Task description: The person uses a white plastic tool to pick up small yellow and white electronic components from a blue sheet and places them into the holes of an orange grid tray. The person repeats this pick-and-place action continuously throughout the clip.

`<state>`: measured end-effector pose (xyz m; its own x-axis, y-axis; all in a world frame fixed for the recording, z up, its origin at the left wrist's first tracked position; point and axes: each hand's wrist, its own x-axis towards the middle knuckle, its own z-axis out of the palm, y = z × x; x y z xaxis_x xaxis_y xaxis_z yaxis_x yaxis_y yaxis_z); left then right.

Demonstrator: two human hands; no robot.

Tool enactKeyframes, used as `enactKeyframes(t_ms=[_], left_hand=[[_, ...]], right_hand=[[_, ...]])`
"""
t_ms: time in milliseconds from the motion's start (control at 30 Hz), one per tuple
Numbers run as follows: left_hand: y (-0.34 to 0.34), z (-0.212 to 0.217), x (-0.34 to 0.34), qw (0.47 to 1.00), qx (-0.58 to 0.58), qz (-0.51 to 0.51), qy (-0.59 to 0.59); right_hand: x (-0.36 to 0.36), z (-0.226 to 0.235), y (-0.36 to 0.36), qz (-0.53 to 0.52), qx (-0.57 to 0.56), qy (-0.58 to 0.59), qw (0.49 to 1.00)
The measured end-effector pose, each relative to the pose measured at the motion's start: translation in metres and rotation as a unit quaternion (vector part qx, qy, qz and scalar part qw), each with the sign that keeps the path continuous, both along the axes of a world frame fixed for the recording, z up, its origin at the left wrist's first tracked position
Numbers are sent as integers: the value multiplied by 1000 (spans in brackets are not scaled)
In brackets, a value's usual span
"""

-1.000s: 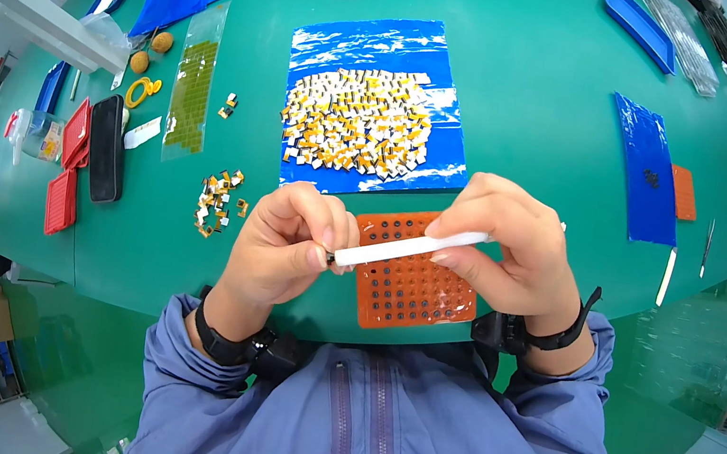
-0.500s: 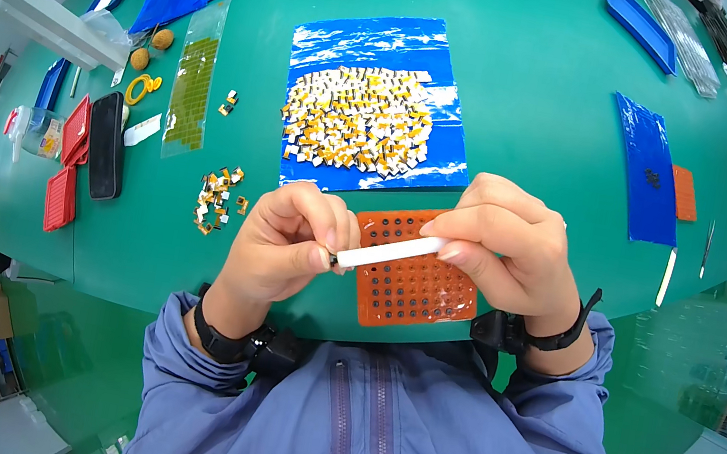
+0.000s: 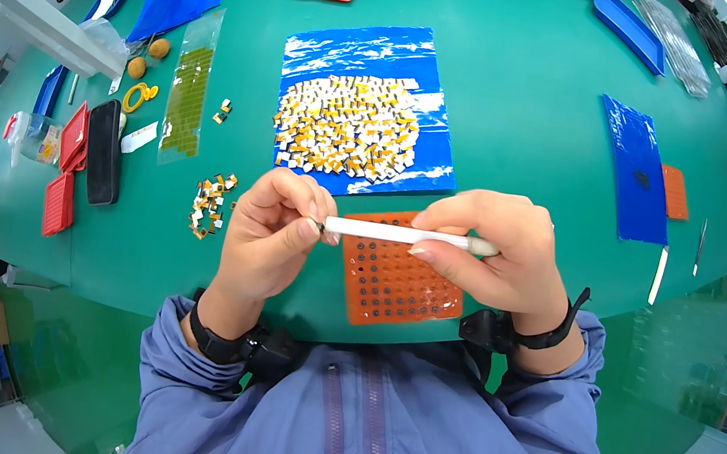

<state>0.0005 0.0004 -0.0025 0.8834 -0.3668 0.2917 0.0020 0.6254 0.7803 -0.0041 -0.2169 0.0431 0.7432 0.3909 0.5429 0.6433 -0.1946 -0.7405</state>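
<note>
The right hand (image 3: 498, 254) is closed around a white pen-like tool (image 3: 406, 233), fingers wrapped over its right end. The tool lies nearly level, long axis running left to right across the view, with its thick rounded end at the right hand and its thin tip pointing left. The left hand (image 3: 276, 232) is closed in a pinch at that tip, thumb and forefinger meeting on a tiny dark part (image 3: 322, 229) too small to make out. So the tip and the pinch touch, and the left hand is the nearer one to the working end.

Both hands hover just above the orange tray (image 3: 398, 281), a flat plate with rows of small holes, lying on the green table (image 3: 537, 112) at its near edge. The tool crosses over the tray's far edge. Beyond the tray, a blue sheet (image 3: 379, 47) carries a heap of small white-and-orange parts (image 3: 347, 123). Left of the tray sits a small loose cluster (image 3: 211, 199) of the same parts, near the left hand. Right of the tray, well apart, lies a second blue sheet (image 3: 633, 166)
</note>
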Motion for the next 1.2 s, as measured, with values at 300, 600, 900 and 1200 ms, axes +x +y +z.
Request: enactKeyframes(t_ms=[300,600,900,1200], left_hand=[[44,19,3,889,389,218,-103],[102,32,16,535,769,210,-280],[69,20,34,648,708,132,-250],[49,-5,63,632,722,136,-246]], right_hand=[[-5,4,-17,78,77,-49,993],[-15,0,-3,85,63,-101,989],[-14,-1,-4,92,42,-113,988],[-9,3,-13,89,68,-56,992]])
